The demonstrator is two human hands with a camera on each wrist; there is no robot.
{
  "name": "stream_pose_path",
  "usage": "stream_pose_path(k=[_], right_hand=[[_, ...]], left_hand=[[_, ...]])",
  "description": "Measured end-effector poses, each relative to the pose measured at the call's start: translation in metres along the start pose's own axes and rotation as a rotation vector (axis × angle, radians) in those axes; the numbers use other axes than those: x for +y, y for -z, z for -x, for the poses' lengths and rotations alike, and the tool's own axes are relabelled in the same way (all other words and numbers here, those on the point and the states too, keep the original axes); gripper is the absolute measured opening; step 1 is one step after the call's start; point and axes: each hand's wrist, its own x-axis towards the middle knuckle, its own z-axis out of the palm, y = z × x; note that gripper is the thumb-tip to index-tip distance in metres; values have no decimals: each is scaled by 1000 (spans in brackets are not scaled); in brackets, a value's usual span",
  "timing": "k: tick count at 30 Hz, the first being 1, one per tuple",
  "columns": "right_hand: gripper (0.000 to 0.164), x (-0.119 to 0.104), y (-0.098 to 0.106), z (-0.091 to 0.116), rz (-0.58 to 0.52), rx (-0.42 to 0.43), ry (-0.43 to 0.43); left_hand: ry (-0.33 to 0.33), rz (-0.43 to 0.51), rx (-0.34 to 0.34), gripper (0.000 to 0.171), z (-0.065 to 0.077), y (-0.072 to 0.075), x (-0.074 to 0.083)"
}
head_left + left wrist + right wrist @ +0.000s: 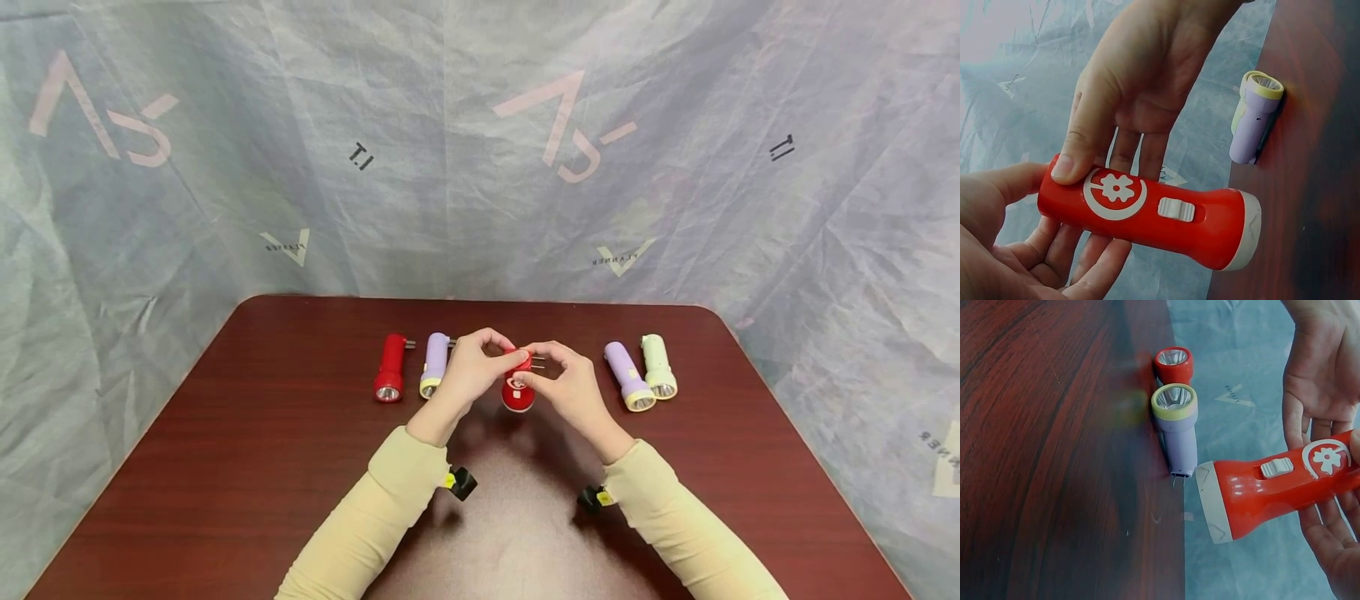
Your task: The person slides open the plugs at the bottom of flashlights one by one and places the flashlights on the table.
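Both hands hold one red flashlight [517, 398] above the middle of the table. Its white-rimmed lens end hangs down toward the person, and two metal prongs [538, 363] stick out to the right near its back end. My left hand [471, 368] pinches the back end with thumb and fingers. On the other side, my right hand [573, 390] grips the body, thumb on the front face. A ribbed white slide switch [1176, 209] and a white flower print [1116, 189] show on the body in the left wrist view.
Left of the hands lie another red flashlight [391, 367] and a purple one [434, 365], prongs out. To the right, a purple flashlight [628, 375] lies beside a pale green one [657, 365]. Grey printed cloth [450, 208] hangs behind the dark red wooden table [262, 433].
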Motion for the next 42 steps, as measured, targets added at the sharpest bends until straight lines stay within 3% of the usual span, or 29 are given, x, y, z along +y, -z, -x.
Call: stream_pose_path(k=[15,22,33,40,42], right_hand=[[32,1,0,3,22,-12,-44],[31,1,4,2,17,-4,-86],[33,-1,10,-1,-21,4,-144],[34,-1,11,-3,-49,5,-145],[34,-2,11,-3,-55,8,-143]], left_hand=[[-61,-101,-5,23,1,0,-3],[-101,-14,-44,19,1,1,-10],[-195,28,-54,26,0,1,-20],[-254,93,-108,31,16,6,0],[-281,125,-110,32,16,6,-1]])
